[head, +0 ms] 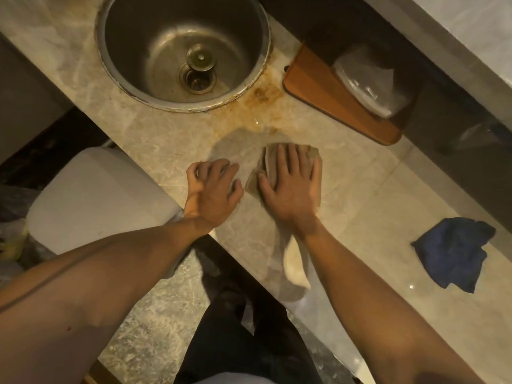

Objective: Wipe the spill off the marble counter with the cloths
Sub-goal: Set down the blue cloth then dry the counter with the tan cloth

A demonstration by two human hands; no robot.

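Note:
A wet spill (pixel 235 145) darkens the marble counter (pixel 360 189) just below the sink, with orange-brown staining (pixel 260 102) above it. My right hand (pixel 291 187) lies flat, fingers spread, pressing a beige cloth (pixel 256 178) onto the counter at the spill's right edge; the cloth's pale tail (pixel 295 267) trails back under my wrist. My left hand (pixel 213 189) rests on the counter just left of the cloth, fingers curled, holding nothing. A crumpled blue cloth (pixel 454 253) lies apart at the right.
A round steel sink (pixel 249 29) with an open drain sits at the top. A wooden cutting board (pixel 327 98) with a plastic bag (pixel 368 87) on it lies at the upper right. A white bin (pixel 91 200) stands on the floor beside the counter's front edge.

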